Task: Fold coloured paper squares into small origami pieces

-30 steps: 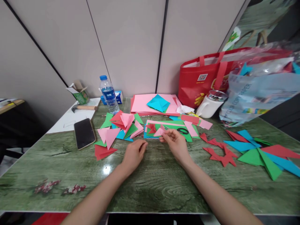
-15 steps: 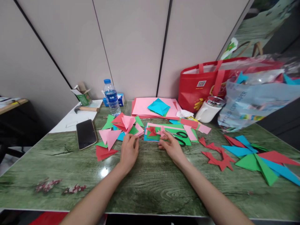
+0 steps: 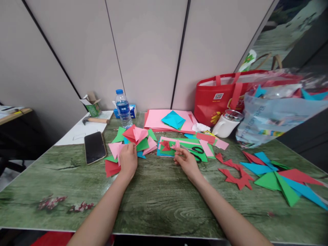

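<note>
The left hand [image 3: 128,160] is nearer the paper pile [image 3: 137,137], just ahead; the right hand [image 3: 187,162] is at a pink fold [image 3: 177,144] (can't tell if either grips).

The green table [image 3: 159,205] (streaked like wood) carries folded papers [image 3: 140,134], 1 bottle [image 3: 123,111] and 1 white mug [image 3: 224,127].

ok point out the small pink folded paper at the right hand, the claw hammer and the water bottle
Pink folded paper [image 3: 177,144]: head view, its upper part.
Claw hammer [image 3: 97,120]: head view, wooden handle.
Water bottle [image 3: 123,108]: head view, blue label.
</note>
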Demonstrator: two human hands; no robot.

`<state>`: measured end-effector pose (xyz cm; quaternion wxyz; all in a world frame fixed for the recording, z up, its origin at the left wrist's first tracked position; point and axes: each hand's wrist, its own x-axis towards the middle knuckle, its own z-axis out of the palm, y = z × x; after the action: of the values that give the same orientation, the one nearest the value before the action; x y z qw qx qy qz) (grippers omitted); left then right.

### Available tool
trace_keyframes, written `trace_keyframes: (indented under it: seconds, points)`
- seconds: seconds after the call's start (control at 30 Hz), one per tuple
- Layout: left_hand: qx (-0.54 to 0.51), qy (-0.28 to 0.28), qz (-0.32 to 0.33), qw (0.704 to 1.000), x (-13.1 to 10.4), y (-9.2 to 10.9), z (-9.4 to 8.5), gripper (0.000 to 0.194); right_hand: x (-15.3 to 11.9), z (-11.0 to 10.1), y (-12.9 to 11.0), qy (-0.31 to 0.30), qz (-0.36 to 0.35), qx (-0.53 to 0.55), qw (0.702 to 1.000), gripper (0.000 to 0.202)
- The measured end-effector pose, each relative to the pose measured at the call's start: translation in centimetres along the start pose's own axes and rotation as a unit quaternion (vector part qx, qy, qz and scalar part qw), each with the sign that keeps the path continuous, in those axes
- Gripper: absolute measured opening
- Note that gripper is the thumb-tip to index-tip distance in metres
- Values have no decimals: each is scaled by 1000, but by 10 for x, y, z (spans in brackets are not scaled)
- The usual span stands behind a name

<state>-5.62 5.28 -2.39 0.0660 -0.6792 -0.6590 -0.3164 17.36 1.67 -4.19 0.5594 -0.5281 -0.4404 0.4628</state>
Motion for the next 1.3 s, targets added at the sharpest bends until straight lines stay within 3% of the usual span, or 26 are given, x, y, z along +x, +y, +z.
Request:
trace_keyframes:
  seconds: [0.17,0.5,0.63,0.93,1.17,1.3]
  points:
    - [-33,14,-35,999,1,-2,-1,15,-1,2,-2,-19,3,2,1000,36]
    - [4,25,46,999,0,1,3,20,-7,10,1,-69,-16,-29,997,31]
    - [-24,-20,9,999,0,-3,8,6,-10,11,1,-81,-23,-43,995,28]
    - [-58,-4,-53,997,0,-5,5,10,-15,13,-2,-89,-28,-56,994,27]
    - [-31,-2,-25,999,0,-3,0,16,-17,15,0,-96,-36,-75,992,25]
    - [0,46,16,999,0,3,-4,17,-19,17,-1,-99,-44,-59,992,24]
